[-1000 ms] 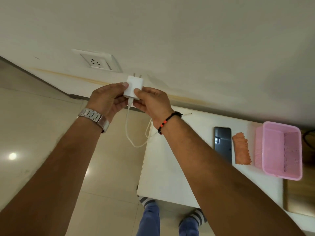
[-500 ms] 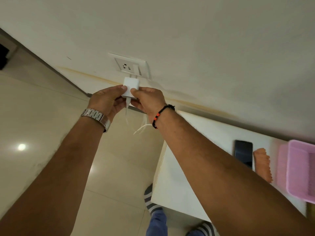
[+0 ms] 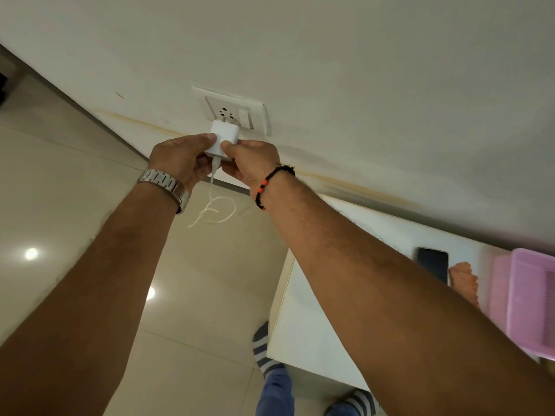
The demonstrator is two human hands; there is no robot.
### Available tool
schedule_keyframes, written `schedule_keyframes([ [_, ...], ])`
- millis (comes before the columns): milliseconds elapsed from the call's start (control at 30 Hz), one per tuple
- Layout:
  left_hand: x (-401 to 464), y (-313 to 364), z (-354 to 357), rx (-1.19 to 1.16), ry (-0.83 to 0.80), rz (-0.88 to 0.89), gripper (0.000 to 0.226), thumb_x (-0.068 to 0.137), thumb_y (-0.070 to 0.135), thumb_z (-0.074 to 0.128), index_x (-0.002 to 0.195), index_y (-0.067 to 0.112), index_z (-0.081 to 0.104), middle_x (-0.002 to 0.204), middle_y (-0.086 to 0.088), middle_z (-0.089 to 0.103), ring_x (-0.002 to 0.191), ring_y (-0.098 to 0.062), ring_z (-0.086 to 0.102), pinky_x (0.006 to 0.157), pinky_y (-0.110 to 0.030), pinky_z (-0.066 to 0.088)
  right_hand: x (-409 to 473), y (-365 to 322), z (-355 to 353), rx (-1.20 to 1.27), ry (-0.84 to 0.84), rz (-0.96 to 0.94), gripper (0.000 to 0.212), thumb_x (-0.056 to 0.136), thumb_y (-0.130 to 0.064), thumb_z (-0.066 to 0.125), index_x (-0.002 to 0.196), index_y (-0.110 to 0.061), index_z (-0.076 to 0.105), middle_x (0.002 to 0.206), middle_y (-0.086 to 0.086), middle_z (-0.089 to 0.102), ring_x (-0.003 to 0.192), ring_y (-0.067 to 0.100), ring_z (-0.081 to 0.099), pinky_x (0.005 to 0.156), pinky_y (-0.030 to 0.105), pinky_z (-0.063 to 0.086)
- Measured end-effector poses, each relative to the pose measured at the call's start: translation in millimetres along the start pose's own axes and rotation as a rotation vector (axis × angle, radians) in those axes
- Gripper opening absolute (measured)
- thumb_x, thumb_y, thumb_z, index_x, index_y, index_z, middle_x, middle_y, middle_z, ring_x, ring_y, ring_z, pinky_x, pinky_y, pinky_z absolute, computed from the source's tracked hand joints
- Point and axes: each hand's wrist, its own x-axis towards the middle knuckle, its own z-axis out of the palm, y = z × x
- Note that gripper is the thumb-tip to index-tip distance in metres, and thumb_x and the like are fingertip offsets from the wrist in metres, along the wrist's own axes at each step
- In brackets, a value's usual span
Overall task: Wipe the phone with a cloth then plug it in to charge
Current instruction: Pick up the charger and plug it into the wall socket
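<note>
A white charger adapter (image 3: 222, 138) is pinched between my left hand (image 3: 180, 159) and my right hand (image 3: 250, 162). Its prongs touch the lower holes of the white wall socket (image 3: 229, 113). The white cable (image 3: 213, 202) hangs from the adapter and curls loose below my hands. A black phone (image 3: 434, 264) lies flat on the white table (image 3: 303, 331) at the right, partly hidden by my right forearm. An orange cloth (image 3: 465, 280) rests right beside the phone.
A pink plastic basket (image 3: 528, 301) stands at the table's right edge, next to the cloth. The beige tiled floor (image 3: 75, 181) spreads at the left. My striped socks (image 3: 264, 349) and blue trouser legs show beside the table's front.
Both hands carried the adapter up and rightward to the socket, and its prongs now meet the socket holes. The view swung left, pushing the table and basket toward the right edge.
</note>
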Motion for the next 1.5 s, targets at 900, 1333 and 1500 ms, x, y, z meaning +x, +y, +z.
schedule_keyframes([
  [900,5.1,-1.2,-0.2,0.013,0.01,0.023,0.014,0.09,0.007,0.076,0.103,0.002,0.076,0.102,-0.018,0.077,0.091,-0.031,0.077,0.079,-0.04,0.064,3.8,3.7,4.3,-0.11,0.055,-0.031,0.014,0.086,-0.015,0.075,0.075,-0.022,0.07,0.078,0.002,0.073,0.09,0.026,0.076,0.086,0.044,0.063],
  [1333,19.4,11.8,16.3,-0.028,0.073,0.002,0.031,0.087,0.0,0.076,0.115,-0.012,0.07,0.114,-0.029,0.073,0.102,-0.04,0.075,0.086,-0.051,0.063,18.3,-10.4,14.6,-0.093,0.132,-0.069,0.019,0.079,-0.014,0.077,0.065,-0.019,0.064,0.077,0.005,0.072,0.088,0.031,0.075,0.083,0.049,0.063],
  [1500,9.7,0.4,8.4,0.033,0.039,0.011,0.041,0.091,0.03,0.077,0.114,-0.003,0.071,0.108,-0.022,0.078,0.099,-0.035,0.077,0.091,-0.052,0.061,14.4,0.2,9.5,-0.106,0.113,-0.121,0.016,0.082,-0.025,0.076,0.067,-0.024,0.069,0.084,0.001,0.076,0.089,0.024,0.074,0.088,0.045,0.062],
])
